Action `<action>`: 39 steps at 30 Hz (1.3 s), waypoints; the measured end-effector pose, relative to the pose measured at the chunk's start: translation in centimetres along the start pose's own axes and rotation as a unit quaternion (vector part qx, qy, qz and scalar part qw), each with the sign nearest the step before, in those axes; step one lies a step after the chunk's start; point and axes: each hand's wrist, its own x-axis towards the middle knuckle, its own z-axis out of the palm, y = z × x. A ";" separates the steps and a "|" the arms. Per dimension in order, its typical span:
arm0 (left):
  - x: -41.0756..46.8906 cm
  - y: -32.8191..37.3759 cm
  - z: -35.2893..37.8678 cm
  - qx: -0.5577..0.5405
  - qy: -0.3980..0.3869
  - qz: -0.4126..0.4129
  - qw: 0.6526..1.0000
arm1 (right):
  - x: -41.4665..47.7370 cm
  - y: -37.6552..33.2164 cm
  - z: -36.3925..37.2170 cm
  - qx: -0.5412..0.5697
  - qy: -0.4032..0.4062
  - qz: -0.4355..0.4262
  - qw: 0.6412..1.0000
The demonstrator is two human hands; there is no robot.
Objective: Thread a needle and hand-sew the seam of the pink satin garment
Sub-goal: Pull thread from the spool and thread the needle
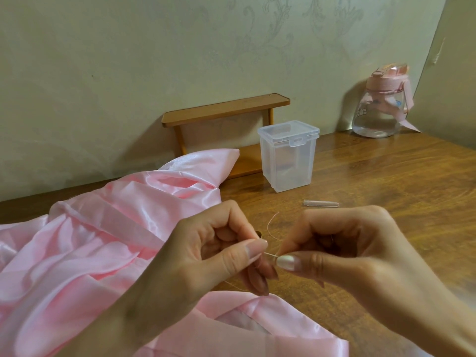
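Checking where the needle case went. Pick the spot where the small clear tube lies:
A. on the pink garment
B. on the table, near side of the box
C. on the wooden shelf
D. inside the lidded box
B: the tube lies flat on the table, on the near side of the box and apart from it.

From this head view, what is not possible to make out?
Head view:
Needle: eye too small to see; threaded or not is unclear.
Dark item behind the left hand: mostly hidden by its fingers.
Pink satin garment: cut off by left and bottom edges.
Small clear tube: contents too small.
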 end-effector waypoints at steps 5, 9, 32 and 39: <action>0.0 -0.1 -0.1 0.010 0.006 -0.013 1.000 | 0.0 0.1 0.1 -0.001 -0.007 0.015 1.000; 0.2 -0.2 0.0 0.016 0.025 -0.010 1.000 | 0.1 0.2 0.0 -0.008 -0.006 0.015 1.000; 1.1 0.0 -1.6 0.077 0.201 0.094 0.972 | 1.5 3.3 -1.4 -0.082 0.017 0.088 0.993; 1.2 0.2 -3.1 0.093 0.249 0.107 0.958 | 1.6 3.8 -1.4 -0.097 -0.013 0.116 0.988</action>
